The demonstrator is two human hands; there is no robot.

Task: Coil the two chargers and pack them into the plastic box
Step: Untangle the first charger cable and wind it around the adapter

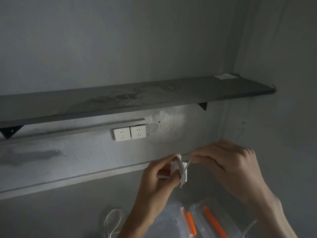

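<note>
My left hand [154, 179] grips a white charger block [183, 170] with several turns of white cable wound around it. My right hand [228, 165] pinches the free run of that cable [188, 164] just right of the block. A second white cable [112, 222] lies in loose loops on the grey surface at the bottom left. Below my hands sit a clear plastic box [212, 220] with orange clips and its clear lid [169, 219] with an orange clip beside it. Another white cable strand [249, 227] trails at the box's right side.
A dark wall shelf [120, 100] on black brackets runs across the view. Two white wall sockets [129, 133] sit under it, both with nothing plugged in. A grey ledge [68, 179] crosses the wall behind my hands. A side wall closes off the right.
</note>
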